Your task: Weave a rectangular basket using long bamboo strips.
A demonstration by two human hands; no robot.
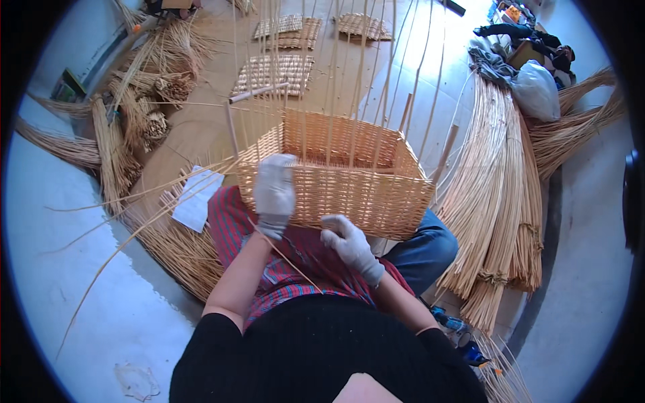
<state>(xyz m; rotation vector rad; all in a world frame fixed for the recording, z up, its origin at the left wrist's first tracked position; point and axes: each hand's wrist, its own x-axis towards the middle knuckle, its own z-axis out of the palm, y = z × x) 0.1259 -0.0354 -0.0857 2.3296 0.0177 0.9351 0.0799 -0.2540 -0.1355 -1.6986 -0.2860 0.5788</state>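
A rectangular wicker basket (349, 195) stands across my lap, its near wall toward me. Tall upright stakes rise from its rim, and thicker sticks (445, 153) stand at its corners. In a pale work glove, my left hand (275, 191) is raised against the left part of the near wall, reaching rim height. It is a little smeared, and its fingers are mostly hidden. My gloved right hand (351, 247) is at the near wall's lower edge, fingers curled in; what they hold, if anything, does not show. A thin loose strand (285, 256) slants past my left wrist over my patterned cloth.
Long loose strands (134, 232) stick out left from the basket's corner. Bundles of wicker rods lie at left (111, 144) and right (494, 195). Several woven panels (272, 75) rest on the floor beyond. A white sheet (196, 198) lies by my left knee.
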